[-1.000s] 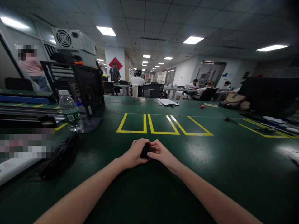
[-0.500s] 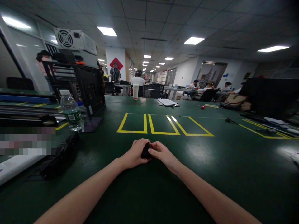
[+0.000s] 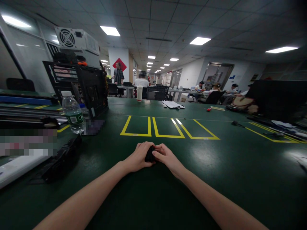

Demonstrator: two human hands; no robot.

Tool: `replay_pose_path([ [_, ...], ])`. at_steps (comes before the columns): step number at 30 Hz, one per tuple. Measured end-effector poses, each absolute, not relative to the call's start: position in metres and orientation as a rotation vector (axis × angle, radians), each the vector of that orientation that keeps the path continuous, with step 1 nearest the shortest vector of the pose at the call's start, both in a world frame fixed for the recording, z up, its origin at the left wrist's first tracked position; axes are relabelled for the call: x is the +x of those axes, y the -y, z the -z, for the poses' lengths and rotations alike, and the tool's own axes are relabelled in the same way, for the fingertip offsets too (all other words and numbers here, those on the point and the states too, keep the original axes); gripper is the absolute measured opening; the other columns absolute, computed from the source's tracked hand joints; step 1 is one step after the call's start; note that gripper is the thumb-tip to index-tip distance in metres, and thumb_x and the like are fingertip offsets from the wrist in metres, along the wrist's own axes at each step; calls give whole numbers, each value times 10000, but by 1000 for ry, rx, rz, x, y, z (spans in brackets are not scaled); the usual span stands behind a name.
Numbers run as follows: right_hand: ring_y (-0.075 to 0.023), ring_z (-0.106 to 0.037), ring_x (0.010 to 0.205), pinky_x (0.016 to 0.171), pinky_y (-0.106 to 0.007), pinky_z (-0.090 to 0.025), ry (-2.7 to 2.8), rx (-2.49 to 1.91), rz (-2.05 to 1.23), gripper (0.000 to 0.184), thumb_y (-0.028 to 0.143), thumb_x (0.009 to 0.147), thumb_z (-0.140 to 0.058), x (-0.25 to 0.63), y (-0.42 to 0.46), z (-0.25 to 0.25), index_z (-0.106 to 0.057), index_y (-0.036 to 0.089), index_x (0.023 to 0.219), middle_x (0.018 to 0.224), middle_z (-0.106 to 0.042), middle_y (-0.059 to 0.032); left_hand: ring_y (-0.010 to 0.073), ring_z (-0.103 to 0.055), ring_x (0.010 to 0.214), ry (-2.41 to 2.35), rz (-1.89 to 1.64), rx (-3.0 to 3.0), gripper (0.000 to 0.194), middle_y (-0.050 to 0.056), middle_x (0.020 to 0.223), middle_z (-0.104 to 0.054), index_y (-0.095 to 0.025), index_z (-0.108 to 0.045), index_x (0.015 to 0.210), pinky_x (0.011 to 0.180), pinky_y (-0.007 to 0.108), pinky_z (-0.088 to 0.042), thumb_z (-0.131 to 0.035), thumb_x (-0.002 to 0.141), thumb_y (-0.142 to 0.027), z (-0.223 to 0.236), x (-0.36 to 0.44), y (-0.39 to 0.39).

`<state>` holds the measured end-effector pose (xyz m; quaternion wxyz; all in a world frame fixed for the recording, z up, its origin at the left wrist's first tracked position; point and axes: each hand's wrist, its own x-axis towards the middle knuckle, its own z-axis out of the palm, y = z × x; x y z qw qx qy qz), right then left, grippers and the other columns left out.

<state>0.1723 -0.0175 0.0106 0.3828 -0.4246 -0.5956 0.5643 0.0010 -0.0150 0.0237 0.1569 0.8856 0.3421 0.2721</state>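
Note:
A small black object [image 3: 149, 154] is held between both hands, low over the green table [image 3: 153, 198]; its kind cannot be made out because fingers cover much of it. My left hand [image 3: 141, 156] wraps round its left side, fingers over the top and thumb below. From the right, my right hand [image 3: 166, 157] pinches it with thumb and fingertips. Just beyond the hands, yellow tape outlines [image 3: 168, 136] mark the tabletop.
On the left stand a water bottle [image 3: 74, 115], a black computer case [image 3: 90, 88] and a power supply [image 3: 76, 40] on top. Farther back are a white cup [image 3: 139, 93] and a clipboard [image 3: 173, 104]. A dark monitor [image 3: 281, 99] is at right. People sit and stand in the background.
Both hands keep nearly the same place and grip on the black object. The person in pink at the far left has gone mostly out of sight behind the computer case.

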Motion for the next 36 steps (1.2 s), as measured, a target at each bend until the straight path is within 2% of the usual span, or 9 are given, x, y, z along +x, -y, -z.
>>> replay_pose_path([
  [4,-180,-518,923,822,-353,-410,1544,-1098,-1442,320,377,691,-573,173,15,-13,-492,173,923,948,-540,-38,211,-442,1004,-968,-745,2533,482,54,1079,-456,-226,-345,1114,875,381,-323,-594,702,-259,-30,0,18],
  [7,-180,-523,910,812,-360,-412,1600,-1022,-1459,276,329,670,-605,175,16,-16,-487,186,874,934,-539,-23,207,-448,987,-966,-753,2546,484,55,1064,-459,-217,-346,1112,864,375,-328,-595,698,-259,-29,1,17],
  [11,-185,-526,921,790,-358,-423,1574,-963,-1481,312,275,637,-641,177,18,-15,-455,213,880,948,-532,-13,206,-448,966,-977,-795,2569,528,54,1041,-461,-206,-339,1112,851,367,-327,-620,667,-246,-20,2,12],
  [15,-183,-527,921,792,-354,-422,1562,-974,-1479,323,312,647,-633,175,20,-13,-451,215,897,943,-528,-11,199,-452,949,-985,-833,2557,530,48,1032,-464,-209,-340,1106,849,361,-327,-626,661,-243,-14,2,9],
  [20,-167,-536,874,770,-333,-431,1532,-1013,-1426,261,414,720,-529,171,22,-14,-471,211,874,893,-542,-11,209,-449,972,-974,-806,2534,521,51,1055,-458,-221,-335,1112,865,379,-325,-618,676,-256,-20,1,13],
  [27,-180,-514,955,833,-347,-408,1511,-1112,-1428,356,375,685,-581,171,18,-12,-469,189,968,990,-538,-45,213,-452,986,-974,-755,2537,494,55,1068,-460,-228,-343,1117,860,379,-332,-600,695,-250,-31,0,19],
  [34,-184,-525,937,805,-357,-424,1600,-1018,-1476,336,292,633,-644,176,22,-22,-463,214,905,969,-531,-13,208,-454,968,-988,-818,2553,524,45,1040,-468,-222,-349,1105,859,368,-323,-627,662,-238,-17,1,11],
  [36,-178,-530,920,797,-353,-429,1583,-1033,-1478,320,315,650,-629,175,23,-22,-457,217,902,938,-535,-11,203,-449,968,-984,-833,2551,532,45,1047,-465,-220,-343,1108,858,360,-323,-629,660,-241,-14,2,9],
])
